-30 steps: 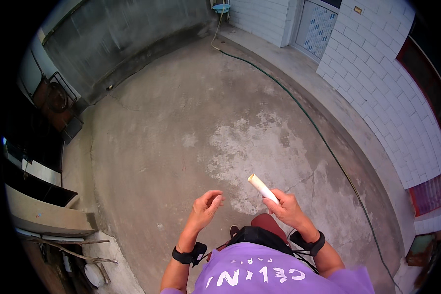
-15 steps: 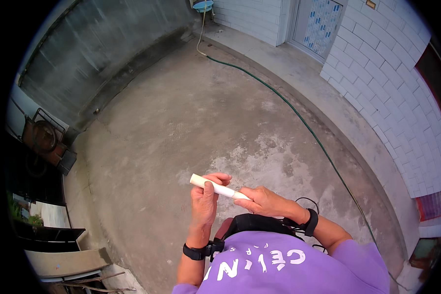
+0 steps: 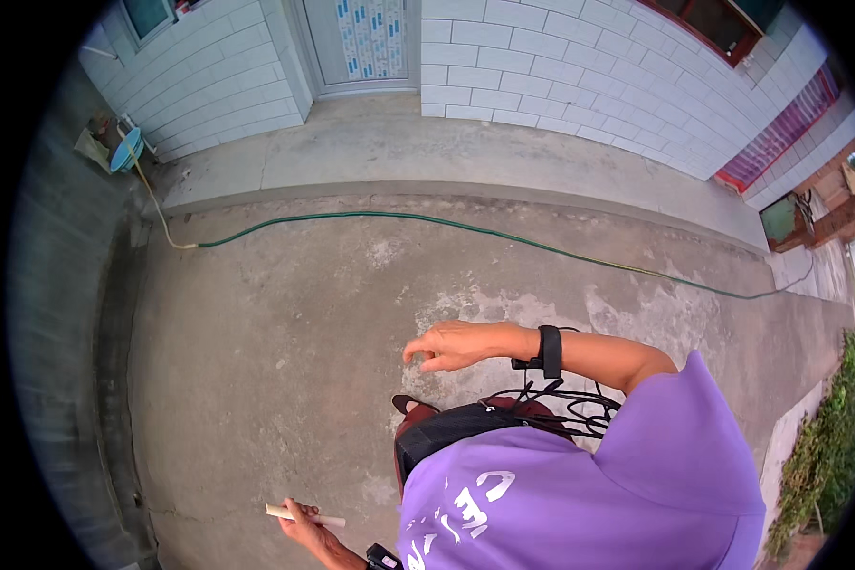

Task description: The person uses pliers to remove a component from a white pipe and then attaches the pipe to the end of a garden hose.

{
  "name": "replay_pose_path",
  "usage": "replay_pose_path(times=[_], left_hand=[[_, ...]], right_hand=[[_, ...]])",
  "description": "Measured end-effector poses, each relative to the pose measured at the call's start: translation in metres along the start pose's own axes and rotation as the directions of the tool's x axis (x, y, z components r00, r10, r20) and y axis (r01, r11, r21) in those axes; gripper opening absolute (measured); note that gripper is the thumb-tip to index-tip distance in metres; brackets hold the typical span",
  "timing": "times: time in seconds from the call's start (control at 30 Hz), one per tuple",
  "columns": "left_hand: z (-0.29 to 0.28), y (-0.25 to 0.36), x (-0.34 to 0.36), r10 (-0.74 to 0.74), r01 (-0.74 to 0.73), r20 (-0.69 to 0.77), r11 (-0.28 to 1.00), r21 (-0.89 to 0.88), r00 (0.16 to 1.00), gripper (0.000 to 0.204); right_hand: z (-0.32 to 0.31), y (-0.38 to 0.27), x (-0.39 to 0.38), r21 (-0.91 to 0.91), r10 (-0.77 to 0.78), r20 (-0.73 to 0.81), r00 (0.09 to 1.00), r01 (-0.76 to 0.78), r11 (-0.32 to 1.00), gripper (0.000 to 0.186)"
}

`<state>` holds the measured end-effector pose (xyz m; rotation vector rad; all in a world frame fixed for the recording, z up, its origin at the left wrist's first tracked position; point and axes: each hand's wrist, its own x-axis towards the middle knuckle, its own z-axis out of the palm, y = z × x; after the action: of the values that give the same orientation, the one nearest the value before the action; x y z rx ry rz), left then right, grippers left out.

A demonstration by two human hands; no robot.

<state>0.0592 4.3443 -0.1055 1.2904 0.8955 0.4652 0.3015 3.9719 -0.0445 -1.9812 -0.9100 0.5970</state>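
Observation:
My left hand (image 3: 304, 522), low at the left, is closed around a short, pale cream-white tube (image 3: 331, 521). Both of the tube's ends stick out past the fingers. My right hand (image 3: 451, 347) reaches out in front of my body above the concrete, its fingers loosely bent and apart from the thumb. Nothing shows in it. A wide gap lies between the two hands. Black straps are on both wrists, and black cables (image 3: 579, 404) loop below my right forearm.
A green hose (image 3: 389, 215) lies across the concrete floor (image 3: 256, 361), its pale end running to a blue basin (image 3: 126, 150). Beyond is a raised step (image 3: 370, 157) before a white-tiled wall (image 3: 522, 57) and a door (image 3: 366, 38). Green plants (image 3: 822, 446) grow at the right.
My right hand has let go of the tube and moved away from it. The left hand has carried the tube down and left. The view has turned right, toward the door and tiled wall.

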Motion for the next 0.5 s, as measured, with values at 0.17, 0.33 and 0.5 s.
replay_pose_path(times=[0.17, 0.33, 0.5], left_hand=[[0.067, 0.038, 0.161, -0.014, -0.120, 0.333, 0.918, 0.379, 0.943, 0.017], [0.160, 0.068, 0.305, -0.019, -0.310, 0.582, 0.831, 0.461, 0.813, 0.022], [0.191, 0.060, 0.416, -0.094, -0.478, 0.685, 0.648, 0.593, 0.723, 0.027]], right_hand=[[-0.025, 0.047, 0.014, -0.069, 0.335, -0.154, 0.930, -0.349, 0.935, 0.018], [-0.026, 0.071, 0.055, 0.112, 0.547, -0.198, 0.813, -0.536, 0.837, 0.015], [-0.024, 0.136, 0.168, -0.002, 0.511, -0.203, 0.835, -0.522, 0.853, 0.018]])
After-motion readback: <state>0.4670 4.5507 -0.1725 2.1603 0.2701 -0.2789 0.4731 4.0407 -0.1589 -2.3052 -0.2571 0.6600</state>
